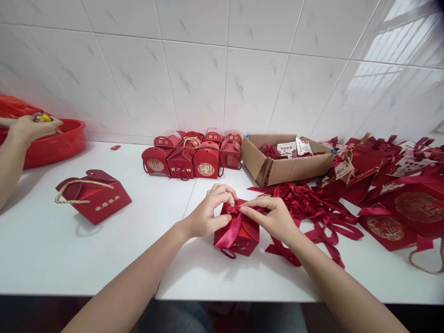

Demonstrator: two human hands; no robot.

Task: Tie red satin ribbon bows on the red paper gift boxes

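A small red gift box stands on the white table in front of me, with a knotted crimson ribbon on its top. My left hand reaches over the box's left side, its fingers curled and pinching the ribbon by the knot. From the right, my right hand pinches the ribbon at the same knot between thumb and forefinger. One ribbon tail hangs down the front of the box. The fingertips partly cover the knot. A loose pile of crimson ribbons lies just right of my right hand.
Several red boxes stand by the tiled wall. Beside them is a cardboard box with tags and ribbons. Finished-looking red boxes crowd the right. A rope-handled red box stands left, near another person's hand over a red basin.
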